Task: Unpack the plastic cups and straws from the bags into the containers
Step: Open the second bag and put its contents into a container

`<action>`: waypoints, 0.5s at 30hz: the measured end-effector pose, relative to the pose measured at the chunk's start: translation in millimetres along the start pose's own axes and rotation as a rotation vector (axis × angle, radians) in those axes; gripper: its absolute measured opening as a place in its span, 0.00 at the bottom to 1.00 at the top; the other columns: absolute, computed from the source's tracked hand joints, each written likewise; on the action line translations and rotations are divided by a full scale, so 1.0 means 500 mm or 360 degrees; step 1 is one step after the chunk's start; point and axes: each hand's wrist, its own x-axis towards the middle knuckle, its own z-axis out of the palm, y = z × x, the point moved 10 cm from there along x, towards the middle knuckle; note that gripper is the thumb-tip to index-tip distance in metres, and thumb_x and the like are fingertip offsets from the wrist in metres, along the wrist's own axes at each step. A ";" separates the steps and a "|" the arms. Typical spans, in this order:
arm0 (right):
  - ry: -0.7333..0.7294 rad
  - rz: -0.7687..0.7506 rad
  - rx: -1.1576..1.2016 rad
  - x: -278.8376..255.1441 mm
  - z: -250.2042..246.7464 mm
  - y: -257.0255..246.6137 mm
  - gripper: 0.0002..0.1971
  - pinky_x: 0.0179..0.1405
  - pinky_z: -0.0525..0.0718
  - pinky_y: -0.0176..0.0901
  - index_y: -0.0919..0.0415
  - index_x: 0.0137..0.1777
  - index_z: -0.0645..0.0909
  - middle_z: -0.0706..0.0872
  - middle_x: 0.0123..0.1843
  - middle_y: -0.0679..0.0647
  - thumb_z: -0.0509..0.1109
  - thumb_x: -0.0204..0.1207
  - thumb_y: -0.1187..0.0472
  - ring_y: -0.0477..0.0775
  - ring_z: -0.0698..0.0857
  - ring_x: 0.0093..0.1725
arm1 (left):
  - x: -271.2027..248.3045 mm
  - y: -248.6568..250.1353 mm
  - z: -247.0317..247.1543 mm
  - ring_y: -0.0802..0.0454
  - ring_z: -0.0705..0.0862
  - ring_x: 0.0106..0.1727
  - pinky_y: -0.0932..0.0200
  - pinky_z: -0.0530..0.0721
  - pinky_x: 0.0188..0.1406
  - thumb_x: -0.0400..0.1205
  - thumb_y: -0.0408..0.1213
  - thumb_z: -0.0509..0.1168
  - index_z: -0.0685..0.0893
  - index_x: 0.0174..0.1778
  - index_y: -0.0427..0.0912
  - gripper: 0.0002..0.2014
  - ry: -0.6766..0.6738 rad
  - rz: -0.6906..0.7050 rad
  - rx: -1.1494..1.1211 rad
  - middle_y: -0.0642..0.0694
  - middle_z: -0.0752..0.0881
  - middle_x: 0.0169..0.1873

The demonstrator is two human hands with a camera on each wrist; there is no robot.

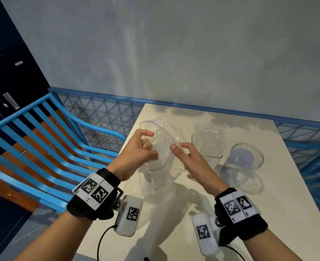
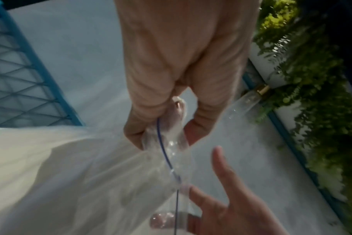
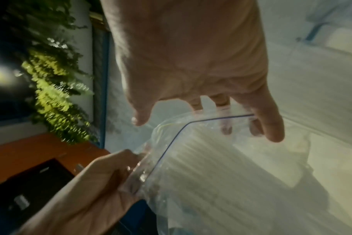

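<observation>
The landmark here is the clear zip bag, held up over the cream table with its mouth toward the person. On the bag's left edge, the left hand has thumb and fingers curled round the rim and pinches the film by the thin blue zip line. On the bag's right side, the right hand has its fingers nearly straight, the tips slipped into the mouth, not gripping. What is inside the bag is too blurred to tell.

Right of the bag stands a tall clear container, with another crinkled bag behind or in it; which, I cannot tell. Further right sits a round clear jar.

The bag looks light, soft and slippery, likely to sag or collapse. The stiffer zip strip seems the best hold. Thin plastic cups would be light and easily dented, so take them gently by the sides.
</observation>
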 end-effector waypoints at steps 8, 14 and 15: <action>0.0444 -0.0189 -0.0049 0.000 -0.042 0.051 0.21 0.47 0.86 0.60 0.61 0.41 0.81 0.77 0.30 0.46 0.64 0.75 0.41 0.48 0.77 0.34 | 0.019 -0.009 -0.046 0.50 0.81 0.37 0.60 0.80 0.34 0.77 0.37 0.75 0.89 0.45 0.35 0.08 0.0352 -0.0049 0.0405 0.42 0.87 0.39; 0.0335 -0.0260 0.0432 0.004 -0.054 0.037 0.09 0.51 0.80 0.42 0.54 0.37 0.91 0.89 0.39 0.45 0.70 0.74 0.59 0.51 0.84 0.42 | 0.020 -0.032 -0.068 0.50 0.82 0.48 0.46 0.84 0.40 0.88 0.42 0.59 0.87 0.44 0.38 0.16 0.0268 -0.0168 0.0356 0.49 0.83 0.50; 0.0282 -0.0309 0.0391 0.003 -0.045 0.029 0.08 0.53 0.82 0.44 0.52 0.37 0.91 0.89 0.47 0.51 0.70 0.72 0.56 0.52 0.86 0.48 | 0.021 -0.042 -0.055 0.51 0.82 0.46 0.49 0.84 0.35 0.89 0.40 0.57 0.85 0.44 0.38 0.15 0.0196 -0.0244 0.0101 0.47 0.82 0.46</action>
